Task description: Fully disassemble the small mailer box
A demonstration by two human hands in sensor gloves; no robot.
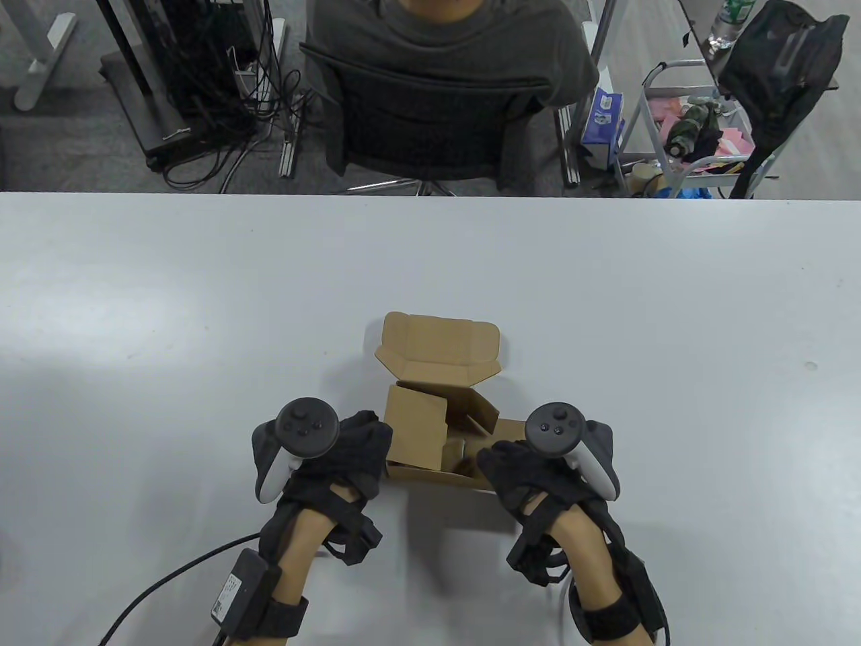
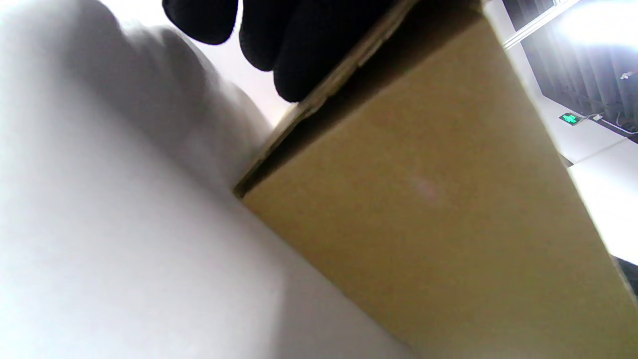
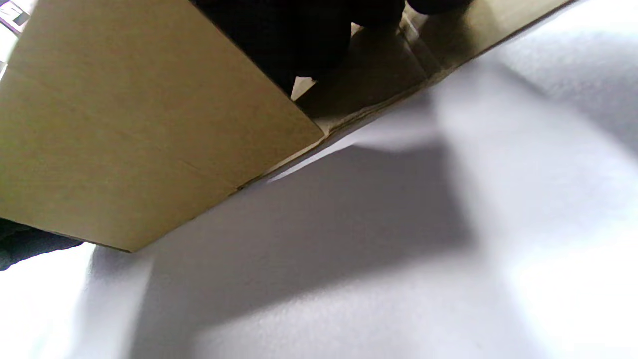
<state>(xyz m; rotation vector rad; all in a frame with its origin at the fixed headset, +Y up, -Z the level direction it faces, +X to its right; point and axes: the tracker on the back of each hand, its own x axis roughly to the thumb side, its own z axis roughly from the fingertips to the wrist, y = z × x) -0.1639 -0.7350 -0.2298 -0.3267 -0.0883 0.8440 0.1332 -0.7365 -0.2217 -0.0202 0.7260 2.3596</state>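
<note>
A small brown cardboard mailer box [image 1: 430, 431] stands on the white table [image 1: 202, 323] near the front middle. Its lid [image 1: 437, 350] is open and leans away, and inner flaps are partly unfolded. My left hand [image 1: 360, 447] grips the box's left side; its gloved fingertips [image 2: 294, 55] lie on the box's upper edge beside the outer wall [image 2: 423, 199]. My right hand [image 1: 518, 471] holds the box's right front corner, with fingers [image 3: 299, 40] over the wall and reaching inside. The box's front wall [image 3: 124, 124] fills the right wrist view.
The table's far edge [image 1: 430, 195] runs across the middle of the table view. Beyond it a person sits in a black office chair [image 1: 430, 114]. A cable [image 1: 161, 585] trails from my left wrist across the table's front left.
</note>
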